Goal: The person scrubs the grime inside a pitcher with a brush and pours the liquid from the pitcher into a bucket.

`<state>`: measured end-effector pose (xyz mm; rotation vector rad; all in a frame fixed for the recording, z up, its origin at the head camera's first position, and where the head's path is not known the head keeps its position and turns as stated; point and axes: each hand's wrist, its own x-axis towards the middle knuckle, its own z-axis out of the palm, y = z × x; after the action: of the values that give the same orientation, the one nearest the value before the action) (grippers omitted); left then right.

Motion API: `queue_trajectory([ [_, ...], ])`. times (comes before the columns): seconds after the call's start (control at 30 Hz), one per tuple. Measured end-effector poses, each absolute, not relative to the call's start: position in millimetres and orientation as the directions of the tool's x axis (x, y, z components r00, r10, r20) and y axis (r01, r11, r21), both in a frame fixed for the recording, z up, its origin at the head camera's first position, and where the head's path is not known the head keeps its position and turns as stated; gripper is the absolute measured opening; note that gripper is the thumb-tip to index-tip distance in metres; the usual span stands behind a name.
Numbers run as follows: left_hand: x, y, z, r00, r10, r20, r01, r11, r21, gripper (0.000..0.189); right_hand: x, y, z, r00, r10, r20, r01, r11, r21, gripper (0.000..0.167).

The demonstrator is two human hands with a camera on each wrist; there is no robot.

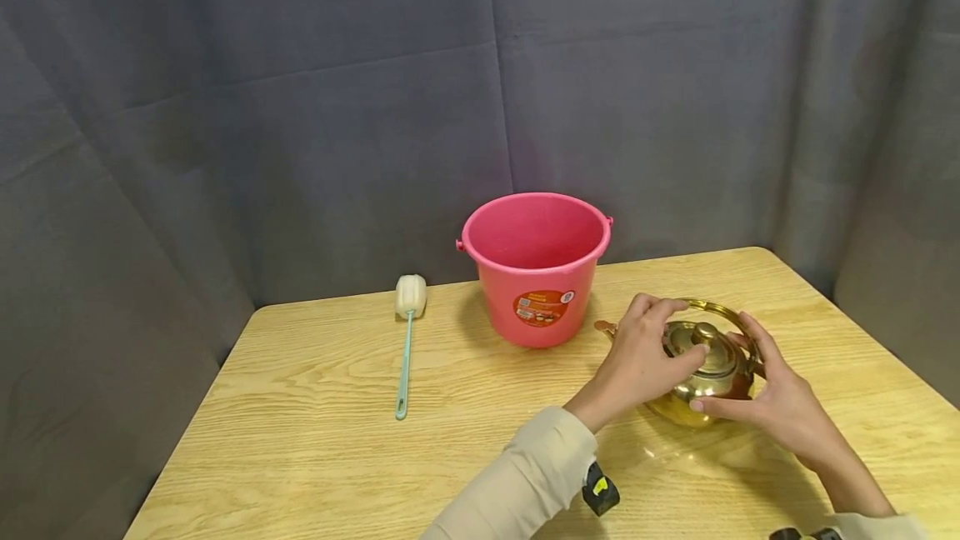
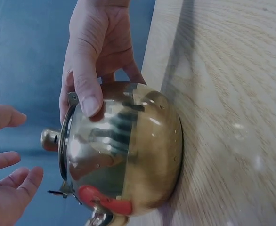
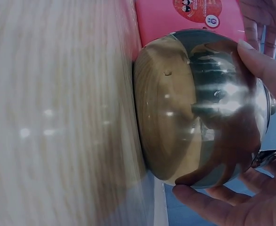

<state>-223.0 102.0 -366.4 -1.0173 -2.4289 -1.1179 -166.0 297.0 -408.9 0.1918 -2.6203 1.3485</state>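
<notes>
A shiny gold kettle (image 1: 678, 413) with a round body stands on the table. Its lid (image 1: 723, 361) carries a small knob (image 2: 49, 140), and an arched handle (image 1: 712, 307) rises behind it. My right hand (image 1: 787, 407) holds the kettle's body from the side, thumb on the near wall and fingers round the other side. Over the lid hovers my left hand (image 1: 645, 357), fingers spread; in the left wrist view its fingertips (image 2: 15, 117) are apart from the knob. An orange-red piece (image 2: 105, 200) sits at the spout, left of the body in the head view.
A pink bucket (image 1: 536, 265) with an orange label stands behind and left of the kettle. Farther left lies a sponge brush (image 1: 410, 298) with a pale green handle (image 1: 404, 373). Grey curtains (image 1: 360, 123) hang behind the wooden table (image 1: 315, 457).
</notes>
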Motion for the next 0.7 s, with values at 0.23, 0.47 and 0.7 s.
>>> queue_trajectory([
  [0.23, -223.7, 109.6, -362.5, -0.682, 0.513, 0.521, 0.731, 0.442, 0.521, 0.040, -166.5, 294.5, -409.8, -0.978, -0.023, 0.209, -0.183, 0.581, -0.793, 0.126],
  [0.47, -224.1, 117.8, -358.1, -0.667, 0.531, 0.523, 0.745, 0.470, 0.473, 0.027, -167.0, 294.7, -408.6, -0.978, -0.020, 0.206, -0.177, 0.594, -0.785, 0.126],
  [0.7, -224.6, 127.1, -356.0, -0.645, 0.556, 0.525, 0.764, 0.478, 0.432, 0.022, -165.1, 296.2, -408.1, -0.980, -0.011, 0.199, -0.167, 0.595, -0.786, 0.126],
])
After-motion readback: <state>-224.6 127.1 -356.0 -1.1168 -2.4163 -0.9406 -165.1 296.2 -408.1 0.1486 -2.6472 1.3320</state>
